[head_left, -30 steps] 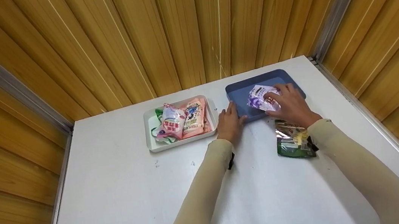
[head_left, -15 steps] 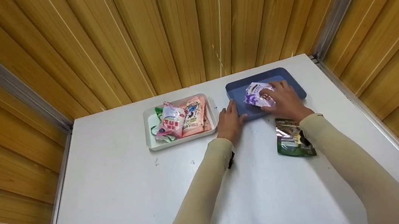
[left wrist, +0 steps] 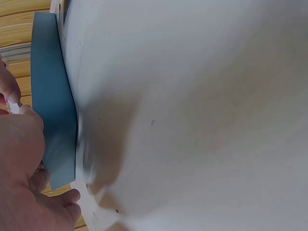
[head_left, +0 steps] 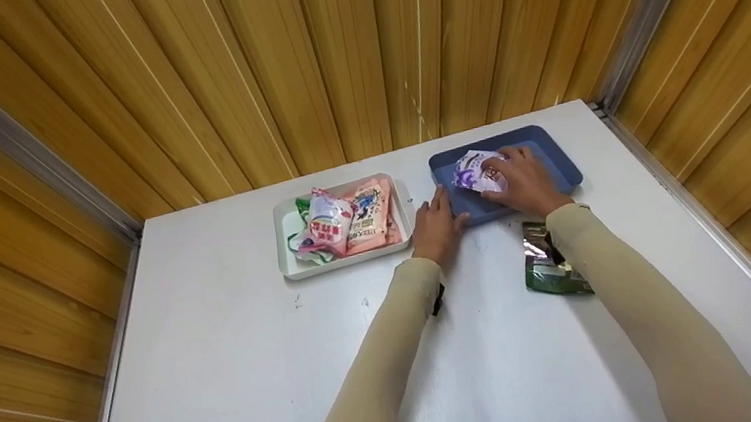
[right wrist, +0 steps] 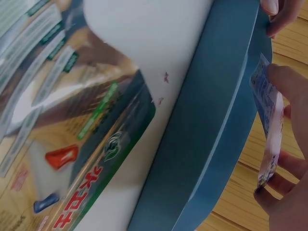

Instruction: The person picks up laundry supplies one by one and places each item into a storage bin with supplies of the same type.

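Observation:
In the head view my right hand (head_left: 522, 182) pinches a white-and-purple packet (head_left: 475, 172) over the blue tray (head_left: 559, 163). The right wrist view shows the thin packet (right wrist: 267, 120) between thumb and fingers, tilted above the tray's rim. My left hand (head_left: 437, 232) rests at the tray's near-left corner, thumb toward the near wall and fingers along the left side. Part of this hand (left wrist: 24, 168) also appears beside the tray wall (left wrist: 53, 96) in the left wrist view. Under the right forearm lies a green-and-gold pouch (head_left: 548, 276), partly hidden by the sleeve.
A white tray (head_left: 287, 250) stands to the left, holding a pink-and-white packet (head_left: 330, 222), a peach packet (head_left: 370, 215) and a green-and-white one (head_left: 313, 254) partly underneath. Wood-patterned walls (head_left: 329, 66) border the white table (head_left: 260, 383).
My right hand has shifted slightly left and away from me with the purple packet, covering more of the pouch with the forearm. The left hand stays at the tray's corner.

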Demonstrator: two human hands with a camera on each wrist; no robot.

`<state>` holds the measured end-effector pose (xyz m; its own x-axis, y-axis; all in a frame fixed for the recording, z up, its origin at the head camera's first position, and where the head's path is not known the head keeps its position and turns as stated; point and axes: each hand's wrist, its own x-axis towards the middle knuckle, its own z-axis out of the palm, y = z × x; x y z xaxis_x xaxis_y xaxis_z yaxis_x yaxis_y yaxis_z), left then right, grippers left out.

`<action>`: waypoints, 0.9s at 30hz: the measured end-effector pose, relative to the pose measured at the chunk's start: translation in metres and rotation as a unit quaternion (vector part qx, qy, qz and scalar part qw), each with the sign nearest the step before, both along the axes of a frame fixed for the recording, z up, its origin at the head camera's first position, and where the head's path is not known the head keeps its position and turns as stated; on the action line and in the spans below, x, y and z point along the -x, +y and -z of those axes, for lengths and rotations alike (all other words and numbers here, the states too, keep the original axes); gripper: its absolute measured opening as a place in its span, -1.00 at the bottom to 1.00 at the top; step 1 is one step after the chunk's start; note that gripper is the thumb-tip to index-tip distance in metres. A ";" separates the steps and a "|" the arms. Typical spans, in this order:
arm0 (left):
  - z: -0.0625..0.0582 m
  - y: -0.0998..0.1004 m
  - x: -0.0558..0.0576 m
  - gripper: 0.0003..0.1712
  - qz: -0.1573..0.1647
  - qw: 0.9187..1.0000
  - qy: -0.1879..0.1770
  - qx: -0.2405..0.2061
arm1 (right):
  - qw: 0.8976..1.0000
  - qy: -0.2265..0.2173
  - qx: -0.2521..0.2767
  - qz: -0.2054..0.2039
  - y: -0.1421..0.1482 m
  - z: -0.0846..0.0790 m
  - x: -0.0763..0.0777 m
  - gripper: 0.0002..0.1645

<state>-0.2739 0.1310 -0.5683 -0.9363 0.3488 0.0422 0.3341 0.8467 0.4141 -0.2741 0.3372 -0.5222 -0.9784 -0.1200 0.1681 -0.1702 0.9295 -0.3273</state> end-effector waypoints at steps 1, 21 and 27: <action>-0.001 0.000 0.000 -0.18 0.001 1.000 -0.001 0.000 | 1.000 0.004 0.001 -0.002 -0.001 0.000 0.002 -0.30; -0.002 0.000 0.002 -0.18 0.004 1.000 -0.005 0.002 | 0.999 -0.024 -0.021 -0.012 -0.015 0.013 0.023 -0.32; -0.001 0.000 0.001 -0.18 0.001 1.000 -0.006 0.001 | 0.998 -0.063 -0.026 0.000 -0.019 0.015 0.024 -0.30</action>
